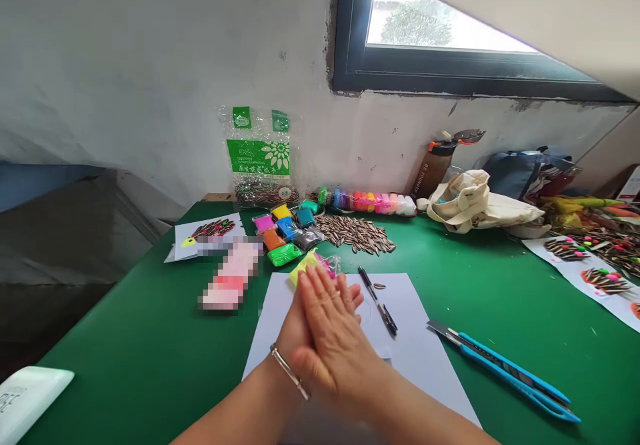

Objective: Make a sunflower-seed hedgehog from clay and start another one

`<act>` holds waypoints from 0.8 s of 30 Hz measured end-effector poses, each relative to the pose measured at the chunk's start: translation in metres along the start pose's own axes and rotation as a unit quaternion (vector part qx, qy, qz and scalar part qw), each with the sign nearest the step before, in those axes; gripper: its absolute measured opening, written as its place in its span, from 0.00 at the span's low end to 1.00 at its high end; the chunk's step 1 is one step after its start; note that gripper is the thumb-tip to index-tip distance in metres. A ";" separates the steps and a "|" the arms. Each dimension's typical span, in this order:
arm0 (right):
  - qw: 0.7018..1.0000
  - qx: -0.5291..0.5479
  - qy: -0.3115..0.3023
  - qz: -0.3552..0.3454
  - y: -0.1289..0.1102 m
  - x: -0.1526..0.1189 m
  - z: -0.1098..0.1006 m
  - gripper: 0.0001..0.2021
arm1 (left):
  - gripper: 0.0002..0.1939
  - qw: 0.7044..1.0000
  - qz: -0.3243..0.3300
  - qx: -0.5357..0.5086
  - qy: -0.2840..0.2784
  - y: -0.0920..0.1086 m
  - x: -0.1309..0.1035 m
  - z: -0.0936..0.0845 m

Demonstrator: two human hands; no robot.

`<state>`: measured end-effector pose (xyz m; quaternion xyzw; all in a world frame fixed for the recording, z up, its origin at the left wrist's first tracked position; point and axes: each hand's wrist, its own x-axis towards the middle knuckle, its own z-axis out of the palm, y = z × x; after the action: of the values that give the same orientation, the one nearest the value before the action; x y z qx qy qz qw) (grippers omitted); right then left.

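My left hand [291, 328] and my right hand [340, 338] are pressed together palm to palm, the right on top. Their fingers point away from me; whatever lies between the palms is hidden. A metal bangle [290, 371] circles my left wrist. Under both hands is a white sheet of paper [425, 358]. Just beyond the fingertips, a yellow clay packet [306, 265] and a partly covered pink packet [327, 265] lie at the paper's far edge. On the paper to the right are a black pen [379, 303] and a single sunflower seed [380, 286].
A blue utility knife [515, 371], blade out, lies right. Behind are a seed pile [355, 231], coloured clay packets [286, 228], a seed bag [260, 158], a bottle [435, 165] and a cloth bag [475, 205]. Seed-decorated papers lie left [210, 235] and right [590, 271].
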<state>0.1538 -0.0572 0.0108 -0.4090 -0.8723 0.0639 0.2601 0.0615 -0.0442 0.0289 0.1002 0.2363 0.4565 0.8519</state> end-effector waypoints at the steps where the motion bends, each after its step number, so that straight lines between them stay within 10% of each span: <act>1: 0.999 -0.009 0.029 0.032 0.006 0.001 -0.001 0.34 | 0.33 1.000 0.016 -0.005 -0.004 -0.004 -0.001 0.002; 5: 0.989 -0.062 0.078 0.107 0.025 0.004 -0.003 0.30 | 0.37 0.996 -0.046 0.028 -0.070 -0.008 -0.004 0.001; 11: 0.998 -0.007 -0.011 -0.065 -0.007 -0.002 -0.007 0.39 | 0.36 0.997 0.006 0.064 -0.035 -0.003 -0.001 -0.009; 18: 0.981 -0.091 0.091 0.144 0.041 0.004 -0.005 0.28 | 0.36 0.994 -0.041 0.053 -0.090 -0.005 -0.012 0.009; 24: 0.978 -0.054 0.117 0.167 0.044 0.005 0.001 0.21 | 0.17 0.997 -0.029 0.073 0.005 0.000 -0.006 0.000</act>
<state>0.1805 -0.0244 -0.0026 -0.5667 -0.7575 0.0109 0.3239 0.0584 -0.0488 0.0306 0.1528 0.2762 0.4140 0.8538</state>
